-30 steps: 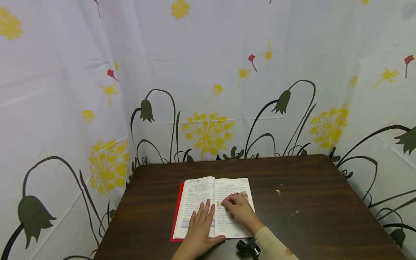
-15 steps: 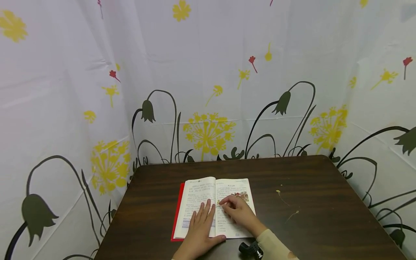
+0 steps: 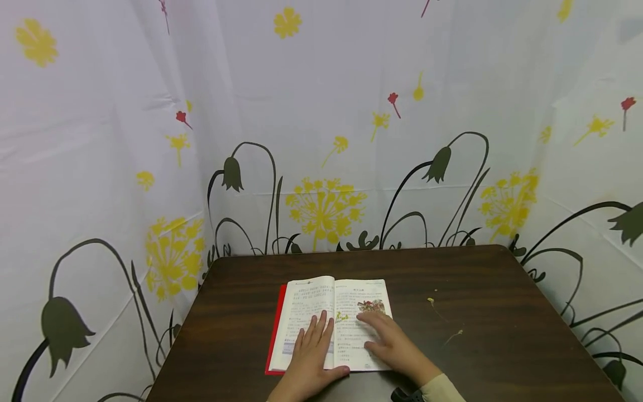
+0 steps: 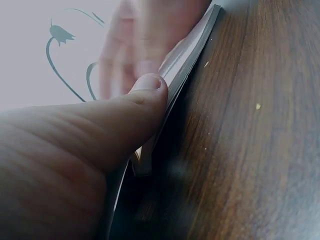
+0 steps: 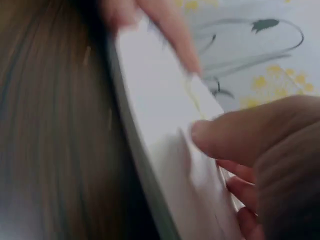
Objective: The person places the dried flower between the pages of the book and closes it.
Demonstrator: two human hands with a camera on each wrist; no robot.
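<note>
An open book (image 3: 346, 352) with a red cover edge lies on the dark table. On its right page, close to the spine, is a small yellow dried flower (image 3: 341, 317). My left hand (image 3: 308, 357) rests spread on the left page, its thumb reaching over the bottom edge of the book. My right hand (image 3: 397, 343) is over the right page, fingers loosely bent and apart from the flower, with nothing between them. In the right wrist view the right thumb (image 5: 225, 135) shows above the white page, blurred by motion.
Two more dried flowers with thin stems, one upper (image 3: 431, 301) and one lower (image 3: 454, 335), lie on the table (image 3: 241, 312) to the right of the book. A black wrist device (image 3: 404, 395) sits by the right sleeve. A flower-printed curtain (image 3: 321, 111) hangs behind.
My right hand was pinching at the flower near the spine; it has let go and moved right and toward me, uncovering the flower. My left hand stays on the page.
</note>
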